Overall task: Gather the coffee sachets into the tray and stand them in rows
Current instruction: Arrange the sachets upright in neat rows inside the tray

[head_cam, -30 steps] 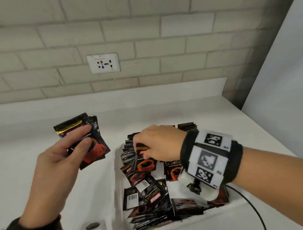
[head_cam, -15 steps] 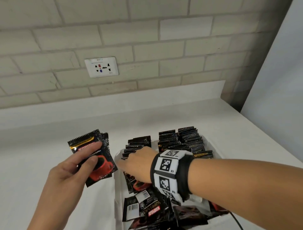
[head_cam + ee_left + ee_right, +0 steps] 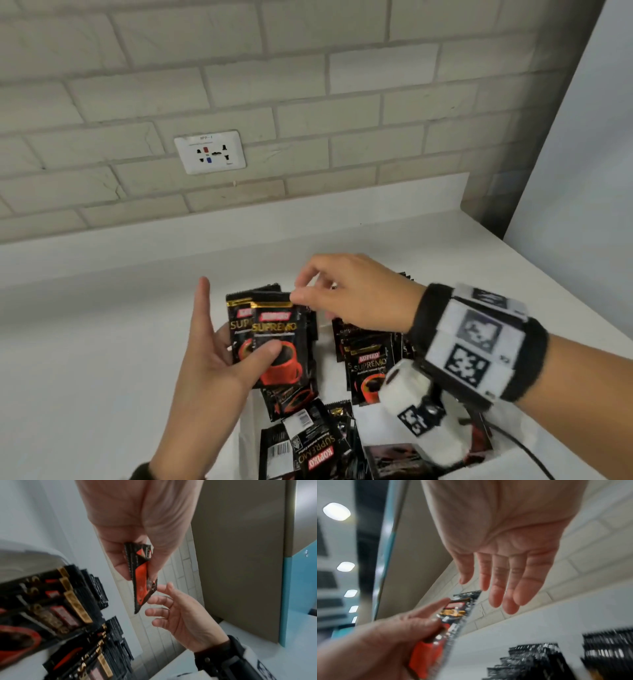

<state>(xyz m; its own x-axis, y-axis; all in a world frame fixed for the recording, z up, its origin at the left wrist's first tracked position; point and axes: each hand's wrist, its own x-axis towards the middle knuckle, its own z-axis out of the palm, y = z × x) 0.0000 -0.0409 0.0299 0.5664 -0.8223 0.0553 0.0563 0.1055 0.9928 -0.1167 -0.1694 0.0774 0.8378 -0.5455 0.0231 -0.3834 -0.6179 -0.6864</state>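
My left hand [image 3: 236, 356] holds a small stack of black and red coffee sachets [image 3: 274, 342] upright above the left edge of the white tray [image 3: 246, 425], thumb on the front one. My right hand [image 3: 308, 291] hovers at the stack's top edge, fingers straight and loosely spread, holding nothing. The left wrist view shows the held sachets [image 3: 140, 574] edge-on with the right hand's fingertips [image 3: 161, 588] just at their top. Rows of standing sachets [image 3: 77, 601] fill the tray's far part; in the head view my hands mostly hide them. Loose sachets [image 3: 315, 448] lie flat in the near part.
The tray sits on a white counter [image 3: 102, 342] against a brick wall with a socket plate [image 3: 209, 151]. A pale panel [image 3: 582, 171] closes the right side. A black cable [image 3: 527, 452] runs from my right wrist over the counter.
My right hand has risen out of the tray to the top of the held stack. My left hand has brought the stack rightward over the tray's left edge and turned it upright.
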